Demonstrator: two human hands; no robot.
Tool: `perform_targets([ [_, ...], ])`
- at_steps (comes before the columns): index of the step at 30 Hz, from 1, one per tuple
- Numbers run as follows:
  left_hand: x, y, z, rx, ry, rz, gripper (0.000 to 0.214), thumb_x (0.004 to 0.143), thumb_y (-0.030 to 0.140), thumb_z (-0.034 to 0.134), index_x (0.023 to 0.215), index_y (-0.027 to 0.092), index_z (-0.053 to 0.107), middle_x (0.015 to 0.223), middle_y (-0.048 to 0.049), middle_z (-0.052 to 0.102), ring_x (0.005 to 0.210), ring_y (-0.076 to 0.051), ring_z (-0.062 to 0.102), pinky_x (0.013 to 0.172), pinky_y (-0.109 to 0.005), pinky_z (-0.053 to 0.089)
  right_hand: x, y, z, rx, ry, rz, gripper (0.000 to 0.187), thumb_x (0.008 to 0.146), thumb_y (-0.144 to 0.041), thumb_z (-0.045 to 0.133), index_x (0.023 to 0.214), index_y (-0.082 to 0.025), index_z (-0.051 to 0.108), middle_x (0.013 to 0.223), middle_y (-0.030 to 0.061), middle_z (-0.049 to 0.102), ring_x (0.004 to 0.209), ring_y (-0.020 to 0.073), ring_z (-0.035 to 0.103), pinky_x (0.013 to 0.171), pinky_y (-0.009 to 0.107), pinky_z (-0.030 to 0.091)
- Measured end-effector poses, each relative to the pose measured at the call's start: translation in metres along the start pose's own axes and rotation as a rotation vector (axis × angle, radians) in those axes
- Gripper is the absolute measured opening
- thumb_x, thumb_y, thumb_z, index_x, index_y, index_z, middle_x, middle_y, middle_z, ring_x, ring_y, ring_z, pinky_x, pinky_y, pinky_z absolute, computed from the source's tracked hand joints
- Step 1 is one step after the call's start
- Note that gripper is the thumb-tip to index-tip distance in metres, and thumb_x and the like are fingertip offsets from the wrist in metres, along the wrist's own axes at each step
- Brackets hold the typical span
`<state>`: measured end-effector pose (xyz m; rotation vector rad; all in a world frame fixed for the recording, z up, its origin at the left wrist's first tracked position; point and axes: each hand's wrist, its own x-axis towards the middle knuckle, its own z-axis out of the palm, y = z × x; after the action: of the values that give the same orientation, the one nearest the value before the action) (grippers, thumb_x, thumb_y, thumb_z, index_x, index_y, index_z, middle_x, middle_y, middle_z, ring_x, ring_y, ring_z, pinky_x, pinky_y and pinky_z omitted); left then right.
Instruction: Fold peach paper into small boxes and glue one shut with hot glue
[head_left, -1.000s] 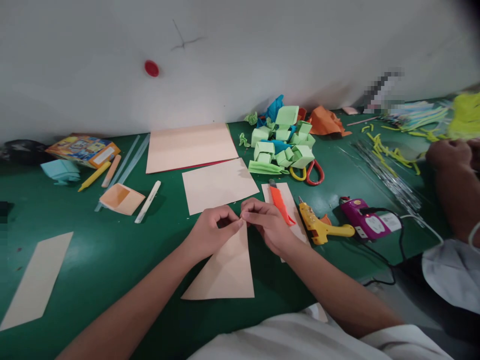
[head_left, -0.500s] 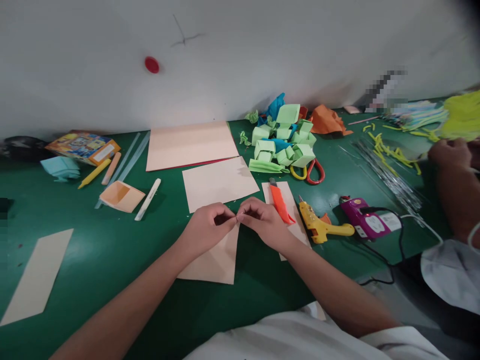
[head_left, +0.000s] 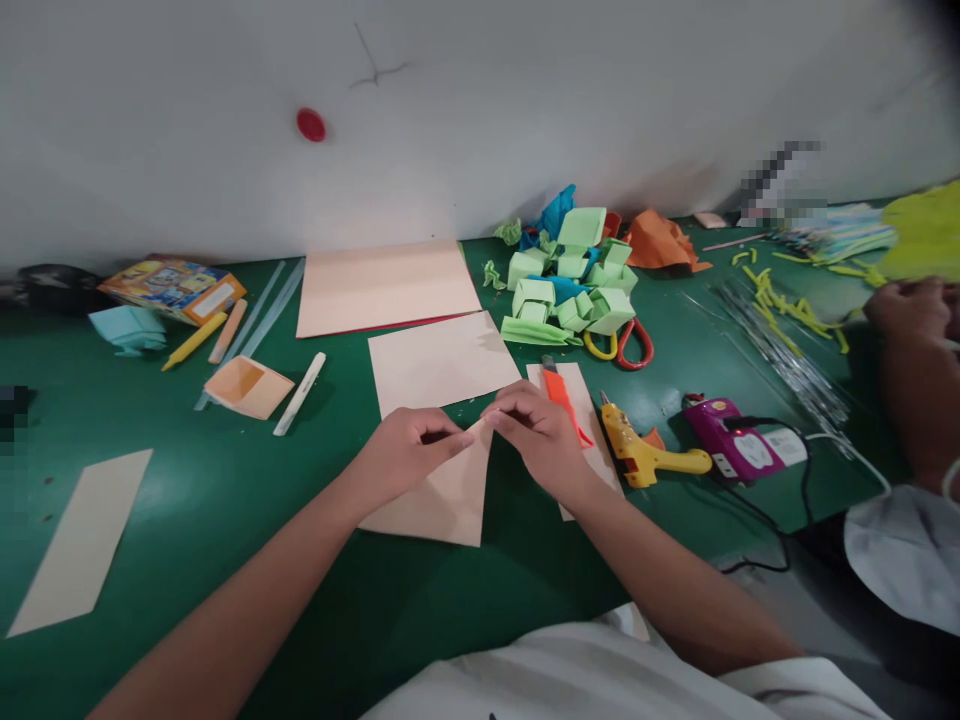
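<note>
A peach sheet of paper (head_left: 442, 500) lies in front of me, its upper edge pinched between my fingers. My left hand (head_left: 412, 445) has thumb and forefinger closed along that edge. At the sheet's upper right corner, my right hand (head_left: 534, 432) grips the paper between thumb and fingertips. Just beyond my hands is another peach sheet (head_left: 442, 360). Beside my right hand an orange box cutter (head_left: 564, 400) rests on a narrow peach strip (head_left: 592, 455).
To the right are a yellow glue gun (head_left: 645, 450), a purple power strip (head_left: 739, 440) with cables and scissors (head_left: 634, 345). Green folded paper pieces (head_left: 577, 280) are piled at the back. A white marker (head_left: 300, 395) lies left. A co-worker's hand (head_left: 911, 310) is at far right.
My right hand has shifted slightly right and up along the paper's edge, parting from my left fingertips. The near edge of the held sheet has risen a little.
</note>
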<state>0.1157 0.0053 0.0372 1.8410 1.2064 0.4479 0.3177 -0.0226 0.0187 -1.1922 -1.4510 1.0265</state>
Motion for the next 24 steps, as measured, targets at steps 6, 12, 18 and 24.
perform_targets([
  [6,-0.012,-0.001,-0.012,0.001,-0.010,-0.027,0.037,0.087,0.054,0.063,0.072,0.020,0.072,0.076,-0.0019,0.071,0.068,-0.017,0.061,0.057,-0.025,0.040,0.002,0.001,-0.007,-0.012,0.057,-0.038,0.013,0.093,-0.031,0.064,0.082,-0.025,0.069,0.093,0.0044,0.061,0.089,0.0214,0.058,0.075,0.037,0.048],
  [12,-0.037,-0.023,-0.030,-0.187,-0.036,-0.169,0.039,0.084,0.058,0.066,0.083,0.021,0.077,0.086,-0.0052,0.074,0.078,-0.023,0.067,0.063,-0.028,0.049,0.011,0.014,-0.023,0.056,0.256,-0.012,0.014,0.093,-0.034,0.064,0.083,-0.026,0.068,0.092,0.0016,0.060,0.073,0.0165,0.053,0.066,0.033,0.043],
  [18,-0.047,-0.045,-0.038,-0.275,0.059,-0.216,0.033,0.085,0.054,0.068,0.088,0.024,0.079,0.096,-0.0047,0.076,0.090,-0.023,0.068,0.076,-0.030,0.053,0.011,0.010,-0.015,0.075,0.153,-0.049,0.014,0.092,-0.034,0.065,0.082,-0.025,0.069,0.091,0.0030,0.061,0.078,0.0186,0.054,0.068,0.034,0.044],
  [24,-0.048,-0.037,-0.042,-0.057,0.016,-0.144,0.035,0.089,0.053,0.062,0.082,0.022,0.077,0.089,-0.0038,0.074,0.081,-0.021,0.065,0.069,-0.029,0.049,0.010,0.014,-0.020,0.039,0.183,-0.057,0.014,0.091,-0.035,0.066,0.081,-0.025,0.070,0.092,0.0034,0.061,0.080,0.0193,0.054,0.067,0.034,0.043],
])
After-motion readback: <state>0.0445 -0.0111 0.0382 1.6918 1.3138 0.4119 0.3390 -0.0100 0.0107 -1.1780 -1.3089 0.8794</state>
